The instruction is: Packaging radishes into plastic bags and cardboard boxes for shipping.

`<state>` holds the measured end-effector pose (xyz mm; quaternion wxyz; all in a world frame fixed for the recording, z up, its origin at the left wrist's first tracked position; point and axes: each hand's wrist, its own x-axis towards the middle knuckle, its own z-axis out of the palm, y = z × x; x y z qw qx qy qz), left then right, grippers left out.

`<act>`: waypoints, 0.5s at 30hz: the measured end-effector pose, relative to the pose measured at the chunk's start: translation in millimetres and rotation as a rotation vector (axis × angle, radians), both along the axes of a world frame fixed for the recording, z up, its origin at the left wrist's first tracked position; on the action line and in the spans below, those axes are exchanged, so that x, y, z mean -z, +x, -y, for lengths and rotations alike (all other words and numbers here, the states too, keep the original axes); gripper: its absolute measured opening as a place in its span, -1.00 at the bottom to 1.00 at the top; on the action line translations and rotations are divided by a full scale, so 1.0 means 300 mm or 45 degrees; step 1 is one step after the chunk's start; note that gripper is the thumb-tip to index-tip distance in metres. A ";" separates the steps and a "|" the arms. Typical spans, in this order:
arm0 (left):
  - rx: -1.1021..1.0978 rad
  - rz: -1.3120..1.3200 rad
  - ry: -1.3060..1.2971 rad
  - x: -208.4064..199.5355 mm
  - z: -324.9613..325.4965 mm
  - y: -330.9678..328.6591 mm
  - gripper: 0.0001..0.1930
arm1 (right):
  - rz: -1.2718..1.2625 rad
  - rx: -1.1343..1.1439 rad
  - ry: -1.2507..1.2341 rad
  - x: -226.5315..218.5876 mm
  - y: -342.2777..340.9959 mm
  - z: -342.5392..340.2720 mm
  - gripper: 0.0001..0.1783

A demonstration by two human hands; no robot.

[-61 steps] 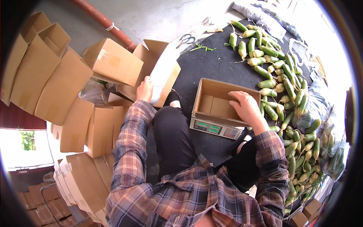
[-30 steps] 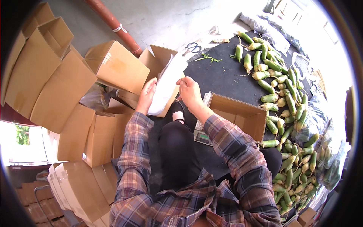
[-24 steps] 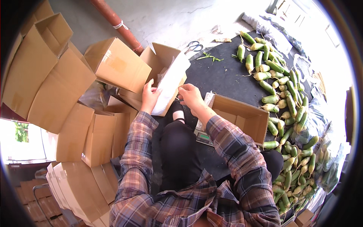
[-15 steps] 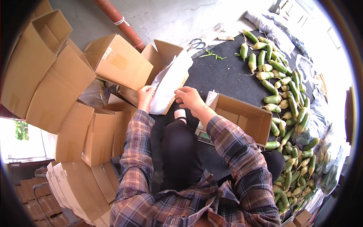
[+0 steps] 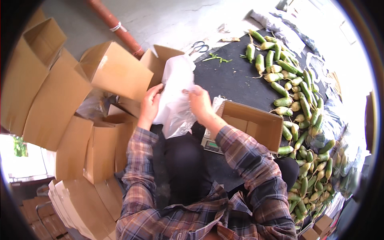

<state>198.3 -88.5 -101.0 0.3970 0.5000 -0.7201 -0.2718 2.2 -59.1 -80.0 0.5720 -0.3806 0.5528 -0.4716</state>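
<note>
A white, partly see-through plastic bag (image 5: 174, 90) spreads over an open cardboard box (image 5: 161, 66) in front of me, and its crinkled lower end hangs toward my knee. My left hand (image 5: 150, 106) is closed on the bag's left edge. On the other side, my right hand (image 5: 201, 105) has its fingers curled against the bag's right edge, slightly blurred. Most of the box is hidden under the plastic. A second open box (image 5: 252, 124), with a bare inside, stands right of my right forearm. Beside it is a small scale (image 5: 212, 145) with a lit green display.
Several cardboard boxes (image 5: 58, 100) crowd the left side. Many green-and-white radishes (image 5: 306, 100) lie heaped on the dark mat (image 5: 224, 76) at right. Scissors (image 5: 199, 48) and a green sprig (image 5: 217, 59) lie beyond the bag. A red-brown pipe (image 5: 120, 30) slants behind the boxes.
The plastic bag now spreads wider, its lower end nearer my knee. My right hand has come onto its right edge with fingers curled. The view has shifted slightly.
</note>
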 end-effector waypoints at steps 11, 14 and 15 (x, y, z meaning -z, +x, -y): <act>0.317 0.424 0.680 0.406 0.331 0.177 -0.65 | 0.015 -0.148 -0.230 -0.158 0.039 0.007 -0.76; 0.314 0.266 0.572 0.389 0.300 0.095 -0.68 | 0.163 -0.043 -0.201 -0.237 -0.042 -0.009 -0.71; 0.283 0.215 0.529 0.351 0.321 0.078 -0.68 | 0.282 -0.077 -0.201 -0.305 -0.072 -0.022 -0.68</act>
